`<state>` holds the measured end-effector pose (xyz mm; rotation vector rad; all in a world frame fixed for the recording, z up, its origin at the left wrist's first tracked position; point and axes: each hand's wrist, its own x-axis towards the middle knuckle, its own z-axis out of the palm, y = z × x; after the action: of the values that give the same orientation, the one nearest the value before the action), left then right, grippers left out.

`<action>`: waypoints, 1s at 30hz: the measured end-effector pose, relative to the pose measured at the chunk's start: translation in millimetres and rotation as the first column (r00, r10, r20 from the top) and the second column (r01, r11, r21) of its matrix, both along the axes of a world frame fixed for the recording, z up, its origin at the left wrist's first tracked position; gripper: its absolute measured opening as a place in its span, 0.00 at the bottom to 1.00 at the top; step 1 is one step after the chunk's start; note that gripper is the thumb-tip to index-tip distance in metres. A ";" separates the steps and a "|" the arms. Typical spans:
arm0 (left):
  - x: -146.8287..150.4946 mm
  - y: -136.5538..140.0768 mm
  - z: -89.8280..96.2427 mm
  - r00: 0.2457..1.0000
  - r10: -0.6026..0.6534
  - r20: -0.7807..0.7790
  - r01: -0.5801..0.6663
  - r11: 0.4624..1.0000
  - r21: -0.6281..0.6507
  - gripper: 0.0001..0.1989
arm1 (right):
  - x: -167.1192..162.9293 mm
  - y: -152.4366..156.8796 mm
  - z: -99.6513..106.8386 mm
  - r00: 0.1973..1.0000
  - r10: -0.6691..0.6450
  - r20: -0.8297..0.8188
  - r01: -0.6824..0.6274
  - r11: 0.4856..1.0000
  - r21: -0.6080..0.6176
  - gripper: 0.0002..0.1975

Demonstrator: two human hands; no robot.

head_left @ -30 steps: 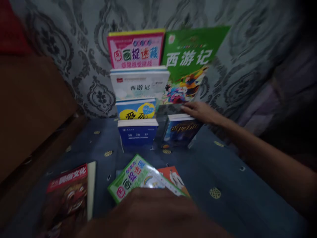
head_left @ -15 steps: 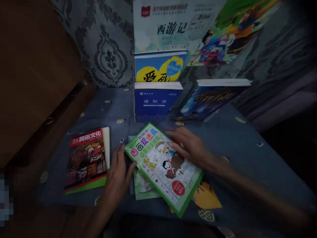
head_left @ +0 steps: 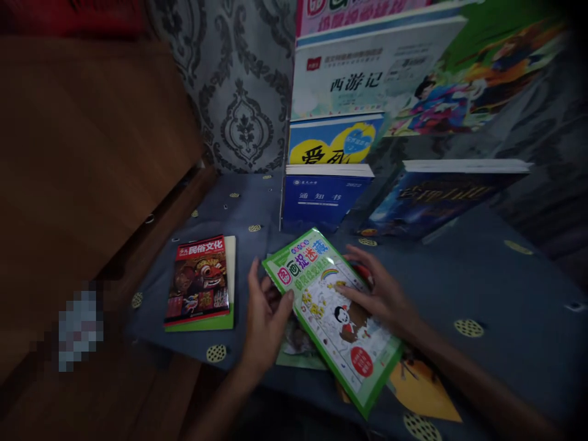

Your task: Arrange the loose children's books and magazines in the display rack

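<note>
Head view: I observed both hands apart, one at each side of the green book point(head_left: 334, 324). The left hand point(head_left: 265, 315) had its thumb at the left edge; the right hand point(head_left: 381, 293) lay over the right edge, one digit on the cover. I could not tell whether either was clamped. The green book lay slanted between the hands. The red book point(head_left: 198, 283) lay left of the left hand; the blue book point(head_left: 319, 201) stood beyond both, the dark book point(head_left: 427, 199) beyond the right hand.

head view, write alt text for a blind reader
Left hand and right hand touch opposite edges of a green-bordered book over a dark tablecloth; a red-bannered book lies left, and more books stand upright behind.
</note>
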<state>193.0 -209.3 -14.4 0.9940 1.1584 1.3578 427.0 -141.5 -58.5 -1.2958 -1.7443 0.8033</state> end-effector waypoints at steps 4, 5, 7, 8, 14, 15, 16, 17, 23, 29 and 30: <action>2.9 6.1 2.2 0.973 -0.054 0.222 0.073 0.994 -0.080 0.28 | -4.6 0.5 4.0 0.972 -0.028 -0.231 0.006 0.996 -0.093 0.43; 2.6 7.2 3.7 0.959 -0.074 0.273 0.100 0.992 -0.083 0.28 | -5.7 0.6 7.3 0.958 -0.050 -0.283 0.012 0.991 -0.133 0.44; 2.2 8.8 7.4 0.933 -0.103 0.344 0.137 0.988 -0.075 0.29 | -7.3 0.7 16.2 0.923 -0.084 -0.375 -0.020 0.964 -0.265 0.42; 1.8 9.5 9.0 0.928 -0.116 0.353 0.150 0.986 -0.070 0.29 | -7.9 0.5 21.1 0.906 -0.091 -0.413 -0.066 0.934 -0.350 0.39; -33.5 20.2 11.6 0.971 -0.182 -0.157 0.182 0.983 -0.013 0.22 | -10.6 -4.5 37.0 0.879 -0.133 -0.458 -0.176 0.802 -0.571 0.24; -48.8 21.8 11.6 0.916 -0.076 -0.393 0.094 0.995 0.026 0.21 | -10.8 -5.6 36.1 0.887 -0.137 -0.440 -0.155 0.810 -0.565 0.24; -66.3 22.7 11.6 0.769 0.083 -0.634 -0.029 0.995 0.095 0.20 | -10.6 -6.5 34.3 0.897 -0.136 -0.421 -0.139 0.817 -0.560 0.25; -84.9 22.4 11.6 0.534 0.221 -0.816 -0.155 0.974 0.162 0.20 | -10.0 -7.1 31.8 0.906 -0.131 -0.402 -0.127 0.822 -0.556 0.25; -166.0 5.9 7.5 -0.028 -0.050 -0.998 -0.469 0.883 -0.031 0.35 | 0.2 -3.2 23.1 0.993 -0.081 -0.084 0.048 0.941 -0.336 0.26; -187.2 10.9 4.1 0.226 -0.012 -0.974 -0.479 0.869 -0.122 0.33 | -44.3 -10.6 56.1 0.982 0.074 0.173 -0.103 0.981 0.166 0.16; -191.1 13.2 4.4 0.280 -0.013 -0.960 -0.474 0.867 -0.150 0.31 | -61.5 -13.6 59.3 0.969 0.215 0.118 -0.227 0.969 0.094 0.15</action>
<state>2.0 -196.2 -10.0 1.3643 2.4998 0.5040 365.5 -155.1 0.8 -1.1036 -2.0161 0.7637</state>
